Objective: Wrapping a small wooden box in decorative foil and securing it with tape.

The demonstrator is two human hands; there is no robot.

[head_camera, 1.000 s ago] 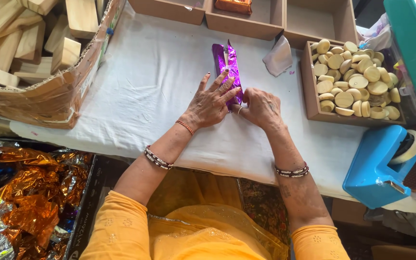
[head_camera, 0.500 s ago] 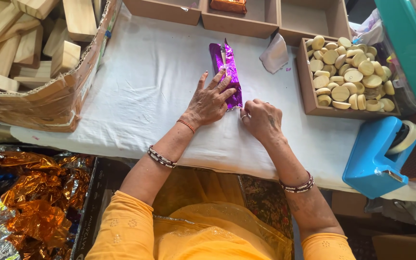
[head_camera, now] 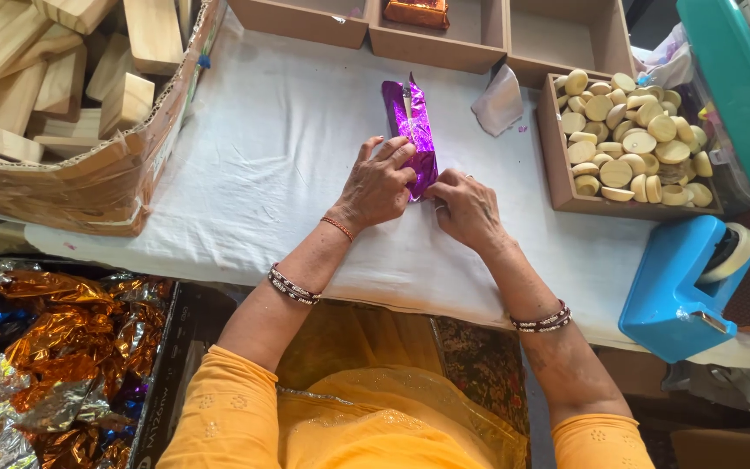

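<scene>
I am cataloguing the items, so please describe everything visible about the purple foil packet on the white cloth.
The purple foil packet is a long, narrow, shiny wrap with crinkled metallic skin and a lighter seam along its top. It lies flat on the white cloth, pointing away from the person. The left hand presses its near end; the right hand touches beside it.

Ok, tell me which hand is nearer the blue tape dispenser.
Right. The right hand lies between the purple foil packet and the blue tape dispenser; the left hand is farther left.

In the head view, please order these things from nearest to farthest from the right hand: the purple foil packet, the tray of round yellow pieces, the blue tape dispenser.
From the right hand:
1. Purple foil packet: touching its fingertips, on the white cloth.
2. Tray of round yellow pieces: to the right, farther up the table.
3. Blue tape dispenser: far right, at the table's near edge.
</scene>
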